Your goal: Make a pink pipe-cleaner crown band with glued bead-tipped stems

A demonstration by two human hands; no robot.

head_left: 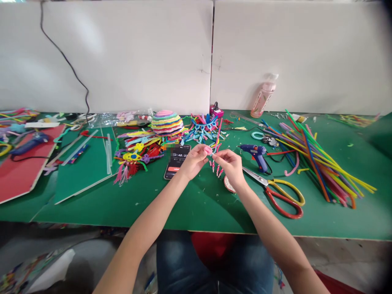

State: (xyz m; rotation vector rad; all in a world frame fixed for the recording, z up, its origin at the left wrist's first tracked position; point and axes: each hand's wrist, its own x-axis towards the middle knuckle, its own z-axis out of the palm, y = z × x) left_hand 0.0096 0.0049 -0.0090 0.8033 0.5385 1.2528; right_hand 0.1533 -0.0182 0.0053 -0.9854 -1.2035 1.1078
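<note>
Both my hands meet above the middle of the green table [196, 204]. My left hand [195, 159] pinches a small pink pipe-cleaner piece [208, 150] at its fingertips. My right hand [231, 165] is closed on the same piece from the right, fingers pinched together. Small pink and red bits [216, 168] lie or hang just below the fingers. A phone [177, 161] showing a timer lies just left of my left hand. A small round dish [228, 185] sits partly hidden under my right wrist.
Scissors with yellow and red handles [280, 192] and a blue glue gun [257, 155] lie right of my hands. A heap of coloured pipe cleaners [318, 163] fills the right side. Finished pipe-cleaner shapes [137, 153], a striped dome [166, 121], green boards [82, 163] and a pink bottle [263, 96] stand farther off.
</note>
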